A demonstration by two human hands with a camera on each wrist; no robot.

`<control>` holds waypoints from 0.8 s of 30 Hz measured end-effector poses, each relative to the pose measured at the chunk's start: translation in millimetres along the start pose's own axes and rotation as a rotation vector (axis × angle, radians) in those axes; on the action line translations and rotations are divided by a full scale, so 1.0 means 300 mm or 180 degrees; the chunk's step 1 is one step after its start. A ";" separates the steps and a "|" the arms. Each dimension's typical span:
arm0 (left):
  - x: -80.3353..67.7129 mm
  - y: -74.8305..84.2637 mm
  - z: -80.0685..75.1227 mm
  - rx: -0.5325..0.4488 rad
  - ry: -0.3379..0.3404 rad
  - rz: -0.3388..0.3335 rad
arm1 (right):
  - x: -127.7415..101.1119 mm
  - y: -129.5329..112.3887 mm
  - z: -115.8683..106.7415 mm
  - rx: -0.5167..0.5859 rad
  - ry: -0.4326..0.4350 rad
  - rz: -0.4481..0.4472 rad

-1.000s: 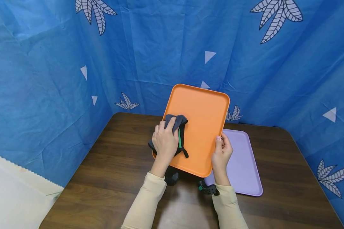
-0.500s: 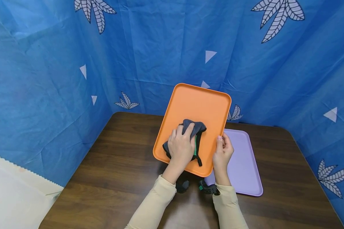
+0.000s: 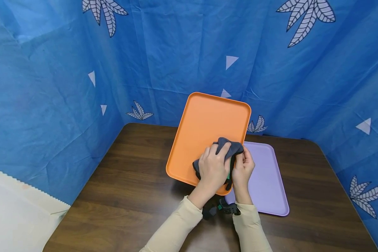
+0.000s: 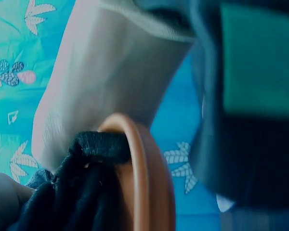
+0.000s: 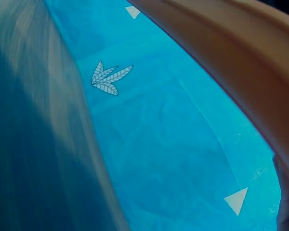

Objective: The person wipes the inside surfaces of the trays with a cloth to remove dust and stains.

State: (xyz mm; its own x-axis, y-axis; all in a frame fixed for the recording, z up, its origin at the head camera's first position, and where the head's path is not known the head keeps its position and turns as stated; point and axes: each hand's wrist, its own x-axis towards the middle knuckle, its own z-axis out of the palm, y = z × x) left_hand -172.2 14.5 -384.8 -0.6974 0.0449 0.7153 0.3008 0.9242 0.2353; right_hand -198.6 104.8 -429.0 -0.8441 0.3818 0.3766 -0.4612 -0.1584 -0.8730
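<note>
An orange tray [image 3: 208, 122] is held tilted up above the table, its inner face toward me. My right hand [image 3: 243, 169] grips its right rim, thumb on the front. My left hand [image 3: 213, 166] holds a bunched dark grey cloth [image 3: 228, 148] with black edging and a strip of green against the tray's lower right, close beside the right hand. In the left wrist view, dark folds of the cloth [image 4: 94, 187] lie along the orange rim [image 4: 142, 183]. The right wrist view shows the underside of the orange tray [image 5: 241, 57] and a bit of finger at the edge.
A lilac tray [image 3: 267, 182] lies flat on the dark wooden table [image 3: 129, 182], partly behind the right hand and the orange tray. Blue patterned curtains [image 3: 170, 52] stand along the back and sides. A white surface [image 3: 15, 217] shows at the lower left.
My left hand has moved the cloth rightward across the orange tray, from its left edge to its right rim beside my right hand. The orange tray has shifted only slightly; the lilac tray stays put.
</note>
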 end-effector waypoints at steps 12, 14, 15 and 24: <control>-0.007 0.007 0.001 -0.0123 -0.0026 0.0019 | -0.004 0.002 0.007 0.0088 -0.0007 -0.0041; -0.006 0.003 0.001 -0.0107 -0.0035 0.0001 | -0.004 0.002 0.008 0.0121 -0.0001 -0.0029; -0.006 0.001 0.000 -0.0100 -0.0040 -0.0007 | -0.004 0.002 0.008 0.0130 0.0002 -0.0020; 0.004 -0.027 -0.006 -0.0020 -0.0005 -0.0049 | -0.003 0.000 0.004 0.0083 0.0001 -0.0071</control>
State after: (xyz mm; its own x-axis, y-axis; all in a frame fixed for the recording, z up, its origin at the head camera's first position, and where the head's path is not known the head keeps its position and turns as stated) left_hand -174.3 6.3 -384.7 -0.7030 0.0313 0.7105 0.2941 0.9224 0.2504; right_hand -198.2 103.4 -428.9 -0.8334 0.3858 0.3957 -0.4868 -0.1735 -0.8561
